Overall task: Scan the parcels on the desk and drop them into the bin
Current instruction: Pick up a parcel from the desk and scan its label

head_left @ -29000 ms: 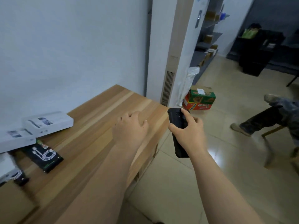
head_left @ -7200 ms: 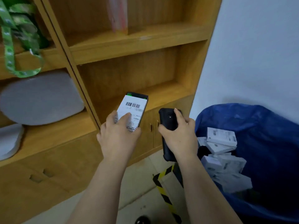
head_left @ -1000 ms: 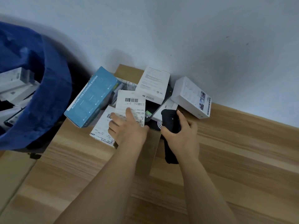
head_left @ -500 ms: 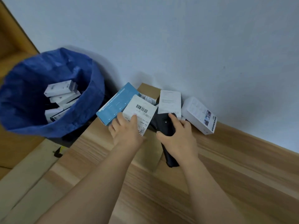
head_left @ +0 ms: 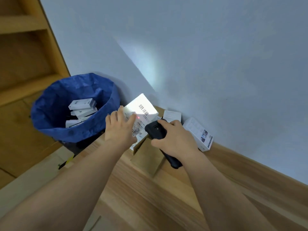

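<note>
The blue-lined bin (head_left: 55,112) stands on the floor off the desk's left end, its mouth open and several white boxes (head_left: 81,109) already inside; the drop could go wrong here, since the liner's near rim sags and the bin sits lower than the wooden desk (head_left: 150,189), so a careless toss may clip the rim or land on the floor between bin and desk. The left hand (head_left: 120,129) grips a white parcel (head_left: 141,110) tilted up above the desk's far corner, fingers wrapped over its lower edge, and the right hand (head_left: 173,139) is closed around a black handheld scanner (head_left: 156,130) aimed at it. The scanner's light washes the label bright and spills onto the wall (head_left: 200,55), while the red aiming dot sits below the top barcode (head_left: 143,109), so the read may miss or catch the wrong code among the printed lines lower down; glare on the glossy face could also spoil it. The left fingers cover part of the label, which might hide a code. Around them, a flattened brown cardboard piece (head_left: 148,157) lies under the hands, a white box (head_left: 199,135) leans by the wall to the right, and another white box (head_left: 171,116) peeks out behind the scanner. A wooden shelf unit (head_left: 25,55) stands behind the bin, not in the way.
</note>
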